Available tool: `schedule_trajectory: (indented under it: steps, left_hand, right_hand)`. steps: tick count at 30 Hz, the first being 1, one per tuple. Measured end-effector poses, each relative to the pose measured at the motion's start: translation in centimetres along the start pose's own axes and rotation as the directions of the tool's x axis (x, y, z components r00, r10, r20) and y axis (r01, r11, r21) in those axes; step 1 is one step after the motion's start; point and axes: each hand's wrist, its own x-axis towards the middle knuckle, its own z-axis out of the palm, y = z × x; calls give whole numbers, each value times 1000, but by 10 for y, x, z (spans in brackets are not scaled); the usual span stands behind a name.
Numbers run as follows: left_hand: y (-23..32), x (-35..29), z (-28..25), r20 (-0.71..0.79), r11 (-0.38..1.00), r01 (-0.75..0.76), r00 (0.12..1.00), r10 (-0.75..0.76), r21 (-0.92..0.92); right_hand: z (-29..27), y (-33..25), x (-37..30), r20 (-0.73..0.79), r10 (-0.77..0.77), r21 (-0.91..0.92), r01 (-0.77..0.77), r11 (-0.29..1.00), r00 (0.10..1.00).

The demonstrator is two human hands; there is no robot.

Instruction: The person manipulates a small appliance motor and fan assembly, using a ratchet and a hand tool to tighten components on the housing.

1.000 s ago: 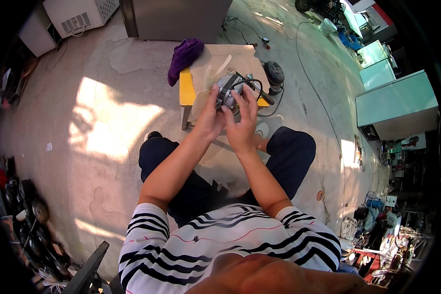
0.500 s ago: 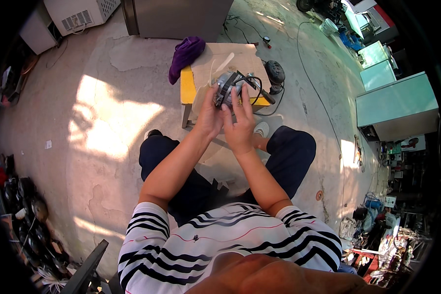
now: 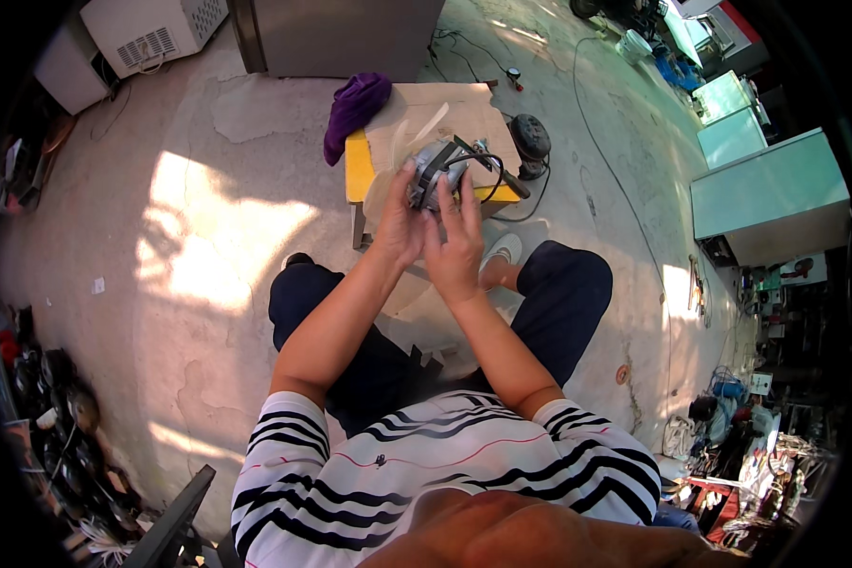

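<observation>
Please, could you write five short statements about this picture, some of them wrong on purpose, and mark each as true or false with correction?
1. The left hand holds the left side of a grey metal device. True.
2. The right hand rests on the person's knee. False: its fingers are at the device's near right side.
3. A black cable curves out on the device's right. True.
4. A purple cloth lies at the right end of the yellow table. False: it lies at the far left corner.
5. Brown cardboard covers part of the tabletop. True.
</observation>
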Motion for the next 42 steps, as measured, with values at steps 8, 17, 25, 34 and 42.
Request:
schedule_trajectory:
  steps: [8, 17, 25, 34, 42]
  left_hand:
    - [-2, 12, -22, -9, 998, 3, 1000, -2, 63]
    - [0, 8, -14, 9, 992, 9, 1000, -10, 125]
    - [2, 4, -11, 49, 998, 41, 998, -43, 48]
    - [0, 9, -17, -16, 987, 13, 1000, -11, 160]
    - [6, 6, -9, 25, 981, -25, 999, 21, 194]
  right_hand:
    - [-2, 0, -7, 19, -36, -48, 36, 998, 999]
    - [-7, -1, -7, 21, -18, 22, 18, 1000, 1000]
    - [-10, -3, -8, 3, 44, 45, -44, 998, 999]
    - [-13, -9, -11, 32, 20, -7, -20, 1000, 999]
    - [-16, -11, -6, 41, -17, -39, 19, 999, 999]
